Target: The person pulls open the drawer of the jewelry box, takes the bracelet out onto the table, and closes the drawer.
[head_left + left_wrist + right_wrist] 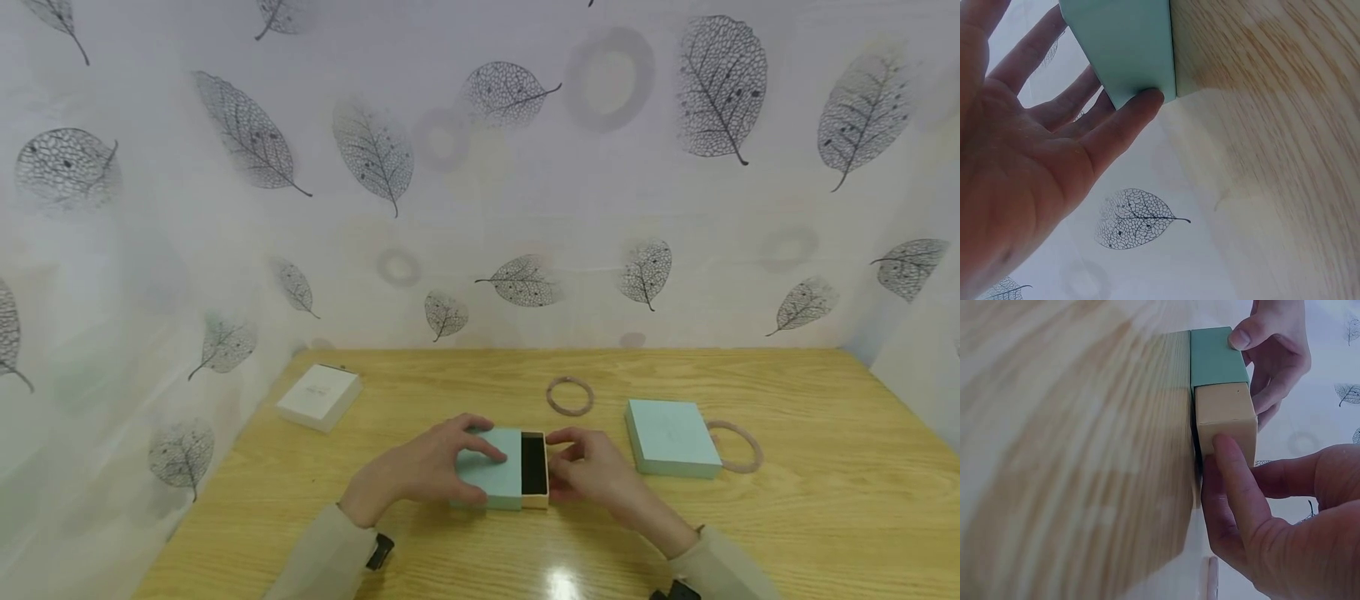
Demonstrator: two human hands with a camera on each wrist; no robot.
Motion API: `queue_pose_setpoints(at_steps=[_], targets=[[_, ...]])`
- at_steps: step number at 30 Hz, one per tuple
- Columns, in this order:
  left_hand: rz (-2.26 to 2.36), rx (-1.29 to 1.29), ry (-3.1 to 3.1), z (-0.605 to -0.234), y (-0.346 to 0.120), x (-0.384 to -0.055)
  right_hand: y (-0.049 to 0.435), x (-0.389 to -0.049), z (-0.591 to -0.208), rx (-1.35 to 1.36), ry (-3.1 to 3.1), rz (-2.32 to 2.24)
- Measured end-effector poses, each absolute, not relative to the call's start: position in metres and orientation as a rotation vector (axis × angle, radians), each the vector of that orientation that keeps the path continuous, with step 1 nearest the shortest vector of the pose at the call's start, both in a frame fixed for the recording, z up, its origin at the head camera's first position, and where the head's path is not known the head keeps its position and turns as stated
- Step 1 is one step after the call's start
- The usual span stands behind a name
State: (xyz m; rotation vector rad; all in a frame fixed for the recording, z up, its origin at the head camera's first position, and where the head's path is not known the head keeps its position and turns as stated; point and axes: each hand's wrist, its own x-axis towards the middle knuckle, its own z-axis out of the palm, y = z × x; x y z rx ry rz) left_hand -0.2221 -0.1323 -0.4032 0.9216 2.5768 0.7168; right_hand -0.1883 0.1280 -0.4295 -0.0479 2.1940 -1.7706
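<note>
A mint-green slide box [489,471] lies in front of me on the table, its tan inner drawer [535,501] partly out on the right side, showing a dark lining. My left hand [423,471] grips the outer sleeve, thumb on the near side and fingers over the top and far side. In the left wrist view the thumb presses the sleeve wall [1125,50]. At the drawer's right end is my right hand [596,475], its fingertips touching the tan end face [1232,434] in the right wrist view.
Another mint-green box [672,437] rests to the right, overlapping a pinkish ring [753,450]. A second similar ring [550,395] lies behind the hands. Far left on the wooden table [825,517] is a white box [318,395]. Leaf-patterned cloth [525,208] hangs behind.
</note>
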Motion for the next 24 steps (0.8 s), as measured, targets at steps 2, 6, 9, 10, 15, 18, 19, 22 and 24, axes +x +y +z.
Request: queue_pose_setpoints(at_steps=[2, 6, 9, 10, 15, 18, 19, 22, 24], targets=[[0.716, 0.924, 2.581, -0.4036, -0.1320, -0.2221, 0.1276, -0.1889, -0.4301, -0.051, 2.194, -1.770], [0.720, 0.922, 2.583, -0.4039, -0.1319, -0.2220, 0.1265, -0.1888, -0.4298, -0.046, 2.191, -1.771], [0.726, 0.917, 2.580, -0.4039, -0.1320, -0.2220, 0.1256, -0.1880, -0.4285, -0.036, 2.187, -1.774], [0.727, 0.915, 2.578, -0.4039, -0.1320, -0.2220, 0.1254, -0.1877, -0.4281, -0.034, 2.186, -1.775], [0.723, 0.917, 2.576, -0.4035, -0.1319, -0.2225, 0.1254, -0.1889, -0.4295, -0.045, 2.185, -1.773], [0.727, 0.913, 2.575, -0.4032, -0.1322, -0.2229, 0.1243, -0.1901, -0.4304, -0.046, 2.187, -1.772], [0.728, 0.910, 2.575, -0.4032, -0.1323, -0.2230, 0.1239, -0.1903, -0.4306, -0.046, 2.188, -1.772], [0.731, 0.906, 2.573, -0.4030, -0.1324, -0.2232, 0.1226, -0.1904, -0.4303, -0.034, 2.177, -1.782], [0.730, 0.909, 2.572, -0.4030, -0.1323, -0.2234, 0.1221, -0.1900, -0.4292, -0.024, 2.164, -1.789]])
